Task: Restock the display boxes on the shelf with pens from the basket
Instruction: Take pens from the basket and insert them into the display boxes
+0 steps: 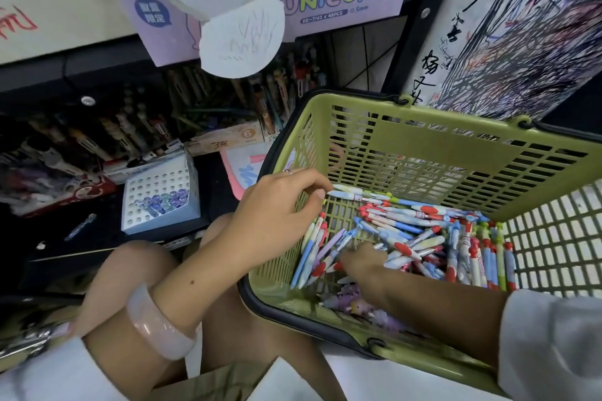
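Right hand (358,262): fingers buried among the pens (423,238); grasp cannot be told.
Left hand (280,205): fingertips curl over the basket (423,153) rim; whether they hold a pen is unclear.
Basket: right side cut off by the frame edge.
Unicorn box (338,0): top cut off; a scribbled paper (241,42) covers part of its front.
Lower shelf pens (136,130): dark and blurred; designs unreadable.
Purple items (358,301) in basket: partly hidden under the right forearm.

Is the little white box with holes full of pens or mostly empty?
Mostly empty. The white display box has only a small cluster of purple-topped pens near its front; the other holes show nothing in them.
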Motion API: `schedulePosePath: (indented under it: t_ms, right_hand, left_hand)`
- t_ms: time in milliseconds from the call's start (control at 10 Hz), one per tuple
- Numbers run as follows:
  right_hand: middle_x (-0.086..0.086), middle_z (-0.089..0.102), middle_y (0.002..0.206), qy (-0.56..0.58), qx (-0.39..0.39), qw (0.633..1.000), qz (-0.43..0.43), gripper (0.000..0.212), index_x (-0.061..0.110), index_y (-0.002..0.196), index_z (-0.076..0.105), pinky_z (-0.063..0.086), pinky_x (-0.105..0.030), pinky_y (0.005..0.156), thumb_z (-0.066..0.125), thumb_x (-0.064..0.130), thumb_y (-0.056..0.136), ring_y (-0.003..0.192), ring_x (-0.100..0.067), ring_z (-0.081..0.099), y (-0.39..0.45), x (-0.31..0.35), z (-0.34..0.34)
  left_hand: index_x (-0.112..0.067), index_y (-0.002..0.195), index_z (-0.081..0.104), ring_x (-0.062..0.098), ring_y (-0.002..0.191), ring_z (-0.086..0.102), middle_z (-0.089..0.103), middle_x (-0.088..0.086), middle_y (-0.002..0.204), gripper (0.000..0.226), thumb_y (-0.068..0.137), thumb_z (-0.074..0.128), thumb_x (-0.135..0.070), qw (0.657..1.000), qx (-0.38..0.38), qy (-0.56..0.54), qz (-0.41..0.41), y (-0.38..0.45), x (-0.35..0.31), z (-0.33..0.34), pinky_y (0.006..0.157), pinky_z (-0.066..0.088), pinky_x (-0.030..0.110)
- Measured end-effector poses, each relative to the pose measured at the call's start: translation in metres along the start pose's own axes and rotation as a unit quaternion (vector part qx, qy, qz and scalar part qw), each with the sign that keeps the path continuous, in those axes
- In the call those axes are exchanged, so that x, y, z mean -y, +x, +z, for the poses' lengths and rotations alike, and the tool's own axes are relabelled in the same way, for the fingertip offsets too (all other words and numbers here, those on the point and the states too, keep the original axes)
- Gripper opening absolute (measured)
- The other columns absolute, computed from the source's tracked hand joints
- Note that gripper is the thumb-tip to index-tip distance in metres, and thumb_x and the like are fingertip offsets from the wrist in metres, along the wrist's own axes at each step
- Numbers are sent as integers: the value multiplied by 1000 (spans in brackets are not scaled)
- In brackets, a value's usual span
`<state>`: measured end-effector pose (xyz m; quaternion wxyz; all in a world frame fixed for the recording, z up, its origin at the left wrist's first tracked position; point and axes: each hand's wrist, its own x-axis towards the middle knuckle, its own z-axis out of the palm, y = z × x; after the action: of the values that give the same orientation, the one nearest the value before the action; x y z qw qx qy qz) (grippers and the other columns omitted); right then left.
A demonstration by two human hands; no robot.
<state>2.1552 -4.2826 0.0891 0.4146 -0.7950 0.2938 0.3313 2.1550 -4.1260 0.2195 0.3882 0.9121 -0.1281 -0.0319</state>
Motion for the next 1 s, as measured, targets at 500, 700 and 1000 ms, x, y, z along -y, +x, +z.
schedulePosePath:
  t_ms: [500,700,1000]
  right_hand:
    - [-4,43,69,176,14,984,7,23,15,75,46,41,-33,68,43,5,95,57,-16,39,17,-4,-6]
    - [-5,48,74,150,71,986,26,50,11,143,29,50,-44,93,45,14,95,75,-19,46,20,4,6]
    - [-13,49,120,72,75,994,-27,49,5,130,34,42,-31,76,57,21,89,100,-25,51,15,20,40]
  left_hand:
    - [-26,101,65,-5,95,51,65,-14,98,20,91,48,-22,999,-6,-35,-15,1,3,0,83,38,10]
    - [-25,101,66,-3,96,52,65,-15,96,18,93,50,-20,1000,-9,-24,-7,0,3,0,79,43,22]
    - [-28,96,65,-4,93,53,65,-15,93,18,91,51,-20,999,-12,-31,-15,1,4,1,84,42,18]
